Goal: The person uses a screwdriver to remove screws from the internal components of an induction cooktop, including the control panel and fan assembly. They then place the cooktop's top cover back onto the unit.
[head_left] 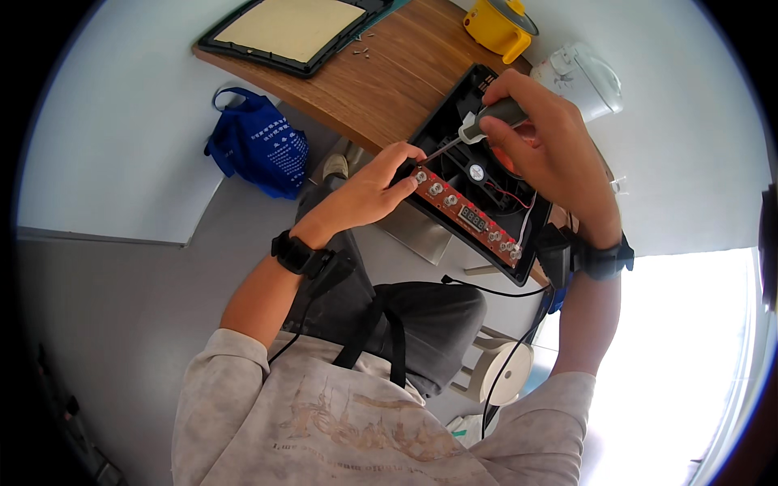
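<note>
My right hand [555, 146] grips a screwdriver [508, 112] by its dark grey handle. The shaft slants down to the left, its tip at the upper left corner of a narrow reddish-brown circuit board [450, 212]. At that same corner my left hand [365, 194] is closed, thumb and fingers pinching the board's end beside the tip. The board carries buttons and a small digit display, and lies along the near side of an open black appliance housing [429, 139]. Inside the housing are a black fan [476, 172] and red and white wires. My right hand partly hides a reddish round part.
The housing rests by the edge of a wooden table [397, 61]. Loose screws [362, 50] lie near a black-framed cream panel [292, 31]. A yellow pot [500, 28] and a white appliance [579, 79] stand behind. Below are a blue bag [258, 142] and a stool [502, 373].
</note>
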`<act>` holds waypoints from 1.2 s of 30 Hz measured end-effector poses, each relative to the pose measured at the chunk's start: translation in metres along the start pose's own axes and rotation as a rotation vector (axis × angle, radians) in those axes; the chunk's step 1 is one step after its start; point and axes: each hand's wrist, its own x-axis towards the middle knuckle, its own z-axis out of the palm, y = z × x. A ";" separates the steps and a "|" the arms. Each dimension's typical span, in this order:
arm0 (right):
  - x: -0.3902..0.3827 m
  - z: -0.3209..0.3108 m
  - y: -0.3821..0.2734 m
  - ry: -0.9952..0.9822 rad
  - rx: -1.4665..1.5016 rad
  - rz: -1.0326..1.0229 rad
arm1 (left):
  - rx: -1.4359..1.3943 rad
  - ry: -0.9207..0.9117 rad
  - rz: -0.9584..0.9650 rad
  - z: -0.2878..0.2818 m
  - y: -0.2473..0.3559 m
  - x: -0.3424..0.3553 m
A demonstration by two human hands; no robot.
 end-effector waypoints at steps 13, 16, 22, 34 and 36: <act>0.006 0.007 -0.017 0.029 -0.560 0.055 | -0.002 -0.013 -0.021 0.001 -0.001 0.002; 0.006 0.006 -0.013 0.048 -0.447 0.025 | -0.005 -0.030 -0.035 -0.001 0.003 0.002; 0.001 0.004 -0.015 0.012 -0.108 -0.012 | -0.001 -0.045 -0.054 -0.001 0.004 0.003; -0.005 -0.008 -0.003 -0.041 -0.090 -0.080 | 0.029 -0.028 -0.037 0.000 -0.003 0.003; -0.004 -0.007 -0.004 -0.025 -0.106 -0.100 | 0.027 -0.034 -0.038 -0.001 -0.003 0.003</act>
